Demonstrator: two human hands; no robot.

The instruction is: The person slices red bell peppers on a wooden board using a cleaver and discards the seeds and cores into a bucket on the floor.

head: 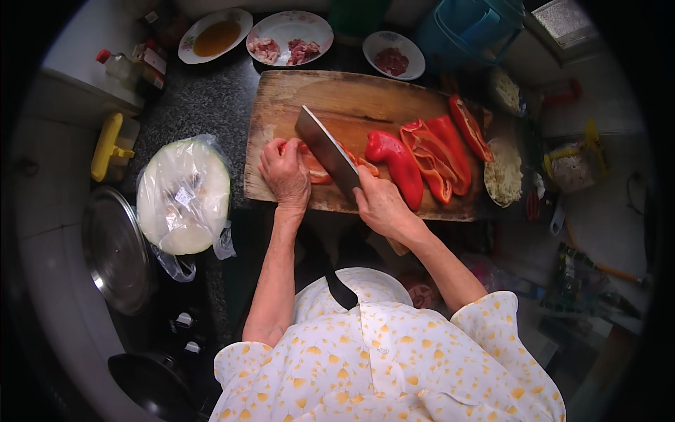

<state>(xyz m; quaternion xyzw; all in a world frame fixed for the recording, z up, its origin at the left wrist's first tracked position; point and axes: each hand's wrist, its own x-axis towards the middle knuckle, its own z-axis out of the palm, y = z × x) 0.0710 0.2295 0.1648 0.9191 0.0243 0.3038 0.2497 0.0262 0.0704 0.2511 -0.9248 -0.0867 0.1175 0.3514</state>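
Note:
On the wooden cutting board (337,95), my left hand (287,182) presses down a piece of red pepper (318,173) with curled fingers. My right hand (387,205) grips a cleaver (328,150) by its handle. The blade slants across the pepper piece, just right of my left fingers, and hides part of it. Some cut red flesh shows on the blade's right side. Further right lie a glossy pepper half (401,166), skin up, several opened pepper pieces (448,158), and another half (469,129) at the board's right edge.
A plastic-wrapped cut melon (184,195), probably winter melon, sits left of the board. Behind stand a dish of brown liquid (216,38), a plate of meat (290,26) and a bowl of meat (393,55). A pale shredded food (503,174) lies right. A wok (150,382) is lower left.

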